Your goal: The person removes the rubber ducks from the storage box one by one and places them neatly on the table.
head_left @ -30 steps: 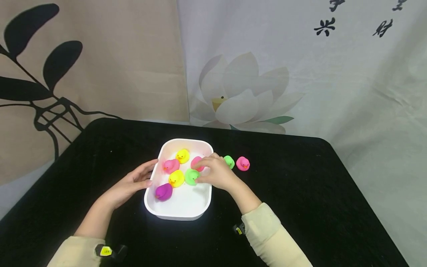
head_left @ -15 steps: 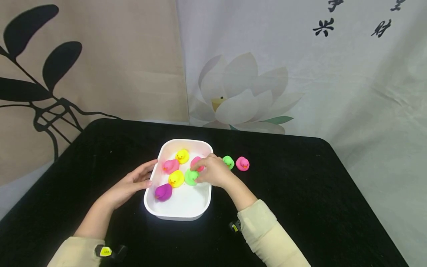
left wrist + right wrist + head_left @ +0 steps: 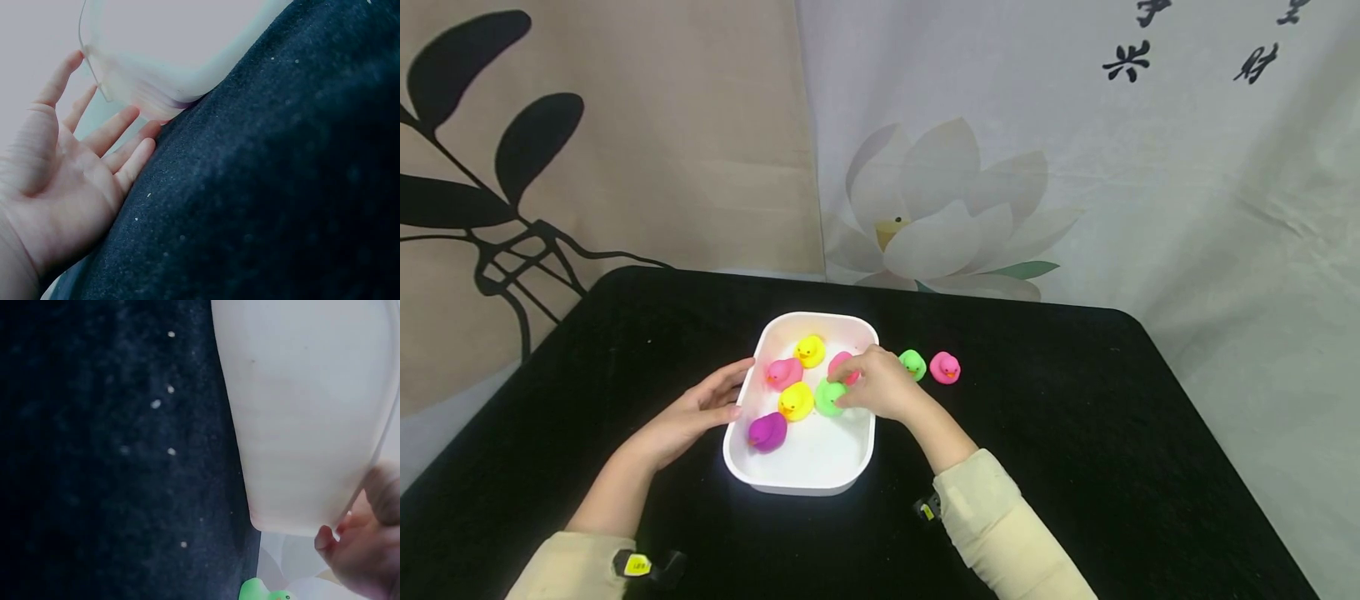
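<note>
my right hand [image 3: 886, 383] still pinches the small green toy duck [image 3: 828, 399] inside the white rectangular plastic tray [image 3: 820, 458], seemingly unreleased, my left hand [image 3: 688, 417] spread against it.

Pink duck [image 3: 839, 362] pt. hidden behind R hand [image 3: 883, 385]

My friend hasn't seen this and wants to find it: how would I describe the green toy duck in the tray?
On the black-covered table stands a rounded-corner white tray. Inside it, the green toy duck sits at the fingertips of the right hand, beside the nearer yellow duck. It is the tray's only visible green duck; another green duck lies outside.
</note>
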`<state>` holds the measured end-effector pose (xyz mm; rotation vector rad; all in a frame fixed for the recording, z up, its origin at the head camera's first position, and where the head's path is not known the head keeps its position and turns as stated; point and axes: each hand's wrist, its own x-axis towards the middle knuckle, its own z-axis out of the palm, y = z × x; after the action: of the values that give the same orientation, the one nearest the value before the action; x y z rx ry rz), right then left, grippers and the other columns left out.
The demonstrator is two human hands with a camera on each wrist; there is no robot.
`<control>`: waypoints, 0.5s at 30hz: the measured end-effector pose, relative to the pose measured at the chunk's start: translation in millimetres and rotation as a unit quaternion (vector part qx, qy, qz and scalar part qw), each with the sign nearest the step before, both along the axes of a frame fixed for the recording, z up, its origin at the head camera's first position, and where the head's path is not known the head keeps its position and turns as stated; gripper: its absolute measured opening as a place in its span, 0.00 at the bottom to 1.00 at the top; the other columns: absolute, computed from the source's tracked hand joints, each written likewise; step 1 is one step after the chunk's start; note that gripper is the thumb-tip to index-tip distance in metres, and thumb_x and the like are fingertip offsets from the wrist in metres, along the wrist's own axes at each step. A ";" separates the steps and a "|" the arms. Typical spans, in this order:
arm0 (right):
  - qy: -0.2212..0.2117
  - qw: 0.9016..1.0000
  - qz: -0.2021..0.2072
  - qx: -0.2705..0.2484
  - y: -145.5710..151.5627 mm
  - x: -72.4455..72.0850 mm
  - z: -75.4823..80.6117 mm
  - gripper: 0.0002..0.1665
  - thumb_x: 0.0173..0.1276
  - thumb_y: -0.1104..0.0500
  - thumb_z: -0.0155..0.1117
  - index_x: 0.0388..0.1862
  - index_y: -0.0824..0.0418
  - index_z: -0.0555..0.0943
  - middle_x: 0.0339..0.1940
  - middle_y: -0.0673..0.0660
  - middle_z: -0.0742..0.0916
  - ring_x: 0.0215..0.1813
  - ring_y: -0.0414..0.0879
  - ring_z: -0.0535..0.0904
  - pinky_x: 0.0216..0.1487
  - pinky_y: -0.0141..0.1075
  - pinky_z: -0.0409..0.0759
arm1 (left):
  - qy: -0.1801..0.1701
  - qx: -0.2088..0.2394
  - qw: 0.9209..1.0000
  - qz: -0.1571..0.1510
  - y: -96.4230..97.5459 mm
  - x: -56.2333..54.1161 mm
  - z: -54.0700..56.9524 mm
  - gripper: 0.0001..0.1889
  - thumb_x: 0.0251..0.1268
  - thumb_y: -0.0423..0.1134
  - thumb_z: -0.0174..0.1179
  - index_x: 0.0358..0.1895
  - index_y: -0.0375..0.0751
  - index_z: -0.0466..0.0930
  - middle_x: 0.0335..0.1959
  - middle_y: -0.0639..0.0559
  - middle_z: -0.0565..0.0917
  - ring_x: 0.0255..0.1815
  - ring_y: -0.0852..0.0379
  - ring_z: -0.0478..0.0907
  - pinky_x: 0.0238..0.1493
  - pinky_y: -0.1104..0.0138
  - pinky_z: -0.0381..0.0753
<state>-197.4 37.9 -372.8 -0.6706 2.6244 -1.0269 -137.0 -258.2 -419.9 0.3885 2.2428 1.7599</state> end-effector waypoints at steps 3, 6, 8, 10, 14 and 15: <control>0.009 1.000 0.005 -0.020 1.4 0.3 -1.7 0.22 0.50 0.58 0.79 0.46 0.52 0.86 0.41 0.44 0.84 0.52 0.48 0.74 0.40 0.30 0.81 | 0.000 0.000 1.000 0.000 -0.2 -0.1 -0.5 0.38 0.63 0.41 0.59 0.74 0.47 0.51 0.73 0.42 0.56 0.67 0.35 0.59 0.57 0.44 0.70; 0.009 0.999 0.003 -0.038 2.7 1.7 -2.7 0.21 0.51 0.57 0.79 0.46 0.53 0.86 0.43 0.45 0.83 0.53 0.49 0.73 0.40 0.29 0.81 | 0.001 -0.001 1.000 0.000 -0.2 -0.4 -1.0 0.38 0.63 0.42 0.59 0.74 0.47 0.51 0.73 0.42 0.56 0.67 0.35 0.59 0.57 0.44 0.71; 0.005 0.999 -0.005 -0.048 3.5 3.4 -3.3 0.21 0.51 0.57 0.78 0.46 0.52 0.86 0.45 0.47 0.81 0.54 0.49 0.71 0.39 0.30 0.81 | 0.001 -0.002 1.000 0.001 -0.2 -0.7 -1.4 0.38 0.63 0.42 0.59 0.74 0.47 0.51 0.73 0.42 0.56 0.67 0.35 0.59 0.57 0.44 0.71; 0.003 0.998 -0.016 -0.055 4.3 5.4 -3.3 0.21 0.51 0.56 0.78 0.46 0.50 0.86 0.46 0.48 0.79 0.54 0.48 0.69 0.38 0.30 0.81 | 0.001 -0.001 1.000 0.000 -0.5 -1.1 -1.8 0.39 0.63 0.42 0.59 0.74 0.47 0.51 0.73 0.42 0.56 0.67 0.35 0.59 0.57 0.44 0.71; 0.012 0.997 -0.033 -0.070 5.6 8.5 -2.8 0.22 0.50 0.55 0.79 0.46 0.48 0.86 0.47 0.48 0.78 0.55 0.47 0.68 0.38 0.31 0.81 | 0.000 0.001 1.000 0.000 -0.7 -1.6 -2.1 0.39 0.62 0.42 0.59 0.74 0.47 0.50 0.73 0.42 0.56 0.67 0.35 0.59 0.56 0.45 0.71; 0.017 0.997 -0.035 -0.073 6.0 9.1 -2.5 0.22 0.50 0.54 0.79 0.47 0.48 0.86 0.47 0.47 0.78 0.55 0.46 0.68 0.39 0.31 0.81 | -0.001 0.001 1.000 0.000 -0.7 -1.6 -2.1 0.39 0.62 0.41 0.59 0.74 0.47 0.51 0.73 0.42 0.56 0.67 0.35 0.59 0.56 0.45 0.71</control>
<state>-188.3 44.0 -375.4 -0.6359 2.6378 -1.2496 -138.6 -258.9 -422.0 0.3881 2.2407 1.7611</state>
